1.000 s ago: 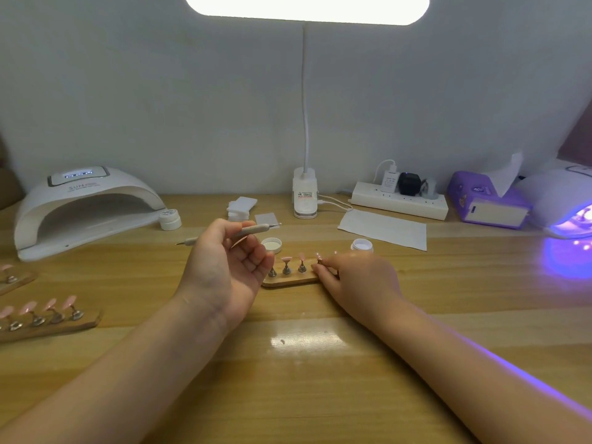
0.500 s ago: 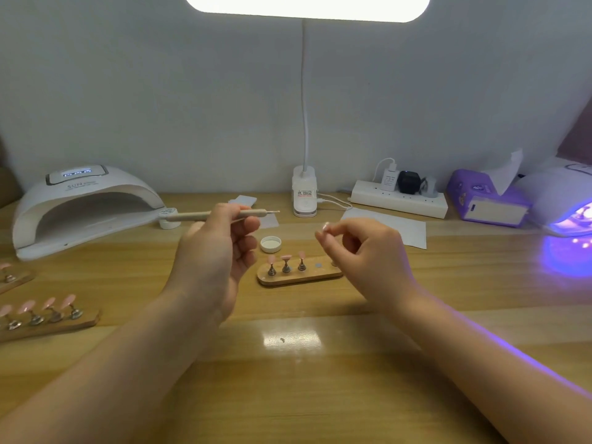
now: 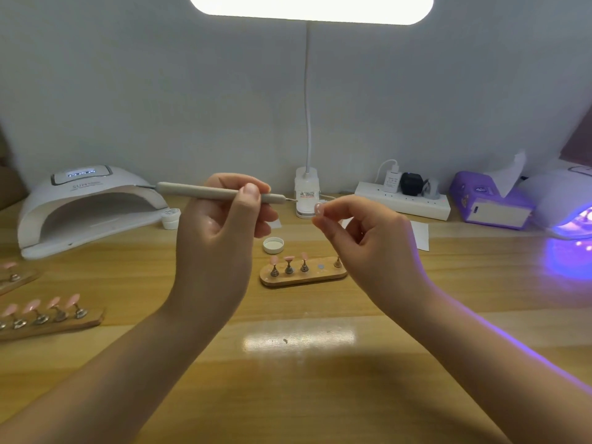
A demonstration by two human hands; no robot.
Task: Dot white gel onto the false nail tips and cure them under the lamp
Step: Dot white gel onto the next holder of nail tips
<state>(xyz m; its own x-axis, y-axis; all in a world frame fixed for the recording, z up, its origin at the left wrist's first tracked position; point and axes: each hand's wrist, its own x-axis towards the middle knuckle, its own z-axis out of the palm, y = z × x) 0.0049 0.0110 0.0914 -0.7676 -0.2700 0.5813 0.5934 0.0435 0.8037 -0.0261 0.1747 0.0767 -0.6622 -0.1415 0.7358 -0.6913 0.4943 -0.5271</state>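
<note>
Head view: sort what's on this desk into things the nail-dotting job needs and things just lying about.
In the job:
- dotting pen, gripped by the left hand
- nail tip, pinched by the right hand
- wooden stand
- open gel pot
- white curing lamp

Lying about:
- power strip
- purple tissue box
- paper sheet

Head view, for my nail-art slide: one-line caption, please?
Left hand holds a dotting pen beside a false nail tip pinched in the right hand.
</note>
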